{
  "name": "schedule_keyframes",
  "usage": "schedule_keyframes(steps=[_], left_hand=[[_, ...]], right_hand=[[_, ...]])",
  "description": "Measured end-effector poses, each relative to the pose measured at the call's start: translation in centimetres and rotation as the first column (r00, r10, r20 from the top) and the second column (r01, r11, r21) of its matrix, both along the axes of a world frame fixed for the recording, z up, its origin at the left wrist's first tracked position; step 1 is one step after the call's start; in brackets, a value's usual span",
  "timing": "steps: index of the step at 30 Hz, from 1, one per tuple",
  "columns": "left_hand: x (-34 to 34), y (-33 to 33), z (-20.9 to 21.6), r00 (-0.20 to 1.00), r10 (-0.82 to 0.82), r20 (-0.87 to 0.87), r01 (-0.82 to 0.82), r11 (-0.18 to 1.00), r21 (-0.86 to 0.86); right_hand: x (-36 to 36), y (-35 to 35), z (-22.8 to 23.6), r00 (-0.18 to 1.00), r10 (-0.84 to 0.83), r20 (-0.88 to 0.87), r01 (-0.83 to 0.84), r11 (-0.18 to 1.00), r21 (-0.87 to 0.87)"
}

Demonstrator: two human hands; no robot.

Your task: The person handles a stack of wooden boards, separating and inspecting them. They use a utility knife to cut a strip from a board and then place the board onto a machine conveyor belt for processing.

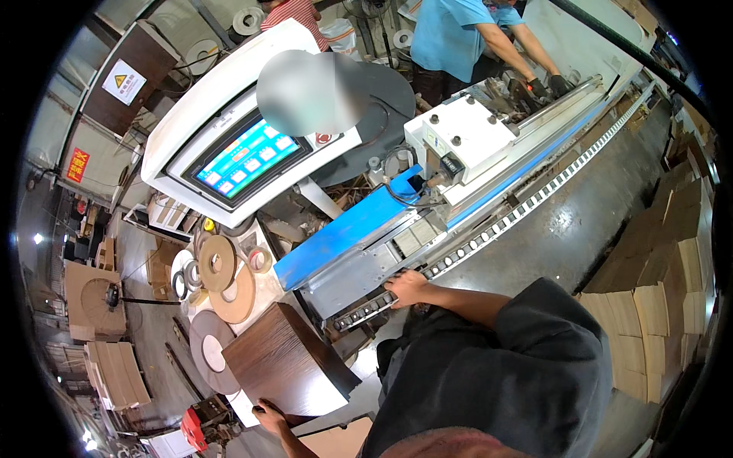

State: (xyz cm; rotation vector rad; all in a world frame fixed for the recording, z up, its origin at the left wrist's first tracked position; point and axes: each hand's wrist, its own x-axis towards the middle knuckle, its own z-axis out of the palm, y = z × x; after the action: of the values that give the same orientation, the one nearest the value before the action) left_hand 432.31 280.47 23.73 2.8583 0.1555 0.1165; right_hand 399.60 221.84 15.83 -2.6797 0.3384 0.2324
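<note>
My left hand (269, 417) is at the near left corner of a dark brown wood-grain panel (286, 362), its fingers bent against the edge. The panel lies on a pale tabletop beside the machine, with more brown sheets showing at its right side. My right hand (408, 288) has its fingers curled over the roller rail (370, 311) along the machine's front. Just beyond that hand is the machine's grey metal bed (336, 294), with a long blue cover (343, 237) above it.
A white control console (221, 130) with a lit touchscreen (248, 160) rises at the back left. Rolls of edge banding (217, 263) cover the table's far part. Stacked cardboard (649, 305) stands right. A co-worker in a blue shirt (447, 38) reaches into the machine's far end.
</note>
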Motion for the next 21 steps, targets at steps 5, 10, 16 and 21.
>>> schedule_keyframes(steps=[5, 10, 16, 21], left_hand=[[-0.2, -0.2, 0.1, 1.000, -0.012, 0.000, 0.012, 1.000, -0.027], [-0.7, -0.9, 0.3, 0.999, 0.001, 0.033, 0.001, 0.999, -0.050], [-0.2, -0.1, -0.5, 0.994, -0.033, 0.104, 0.037, 0.999, -0.038], [-0.1, 0.3, -0.4, 0.999, -0.022, 0.044, 0.024, 0.999, -0.042]], right_hand=[[-0.2, 0.1, -0.6, 0.999, -0.011, 0.038, 0.012, 1.000, -0.012], [-0.1, -0.1, -0.5, 1.000, -0.017, 0.017, 0.017, 1.000, 0.015], [0.0, 0.0, 0.0, 0.999, -0.032, 0.005, 0.032, 0.999, 0.038], [0.2, 0.1, 0.3, 0.999, -0.037, -0.037, 0.040, 0.997, 0.061]])
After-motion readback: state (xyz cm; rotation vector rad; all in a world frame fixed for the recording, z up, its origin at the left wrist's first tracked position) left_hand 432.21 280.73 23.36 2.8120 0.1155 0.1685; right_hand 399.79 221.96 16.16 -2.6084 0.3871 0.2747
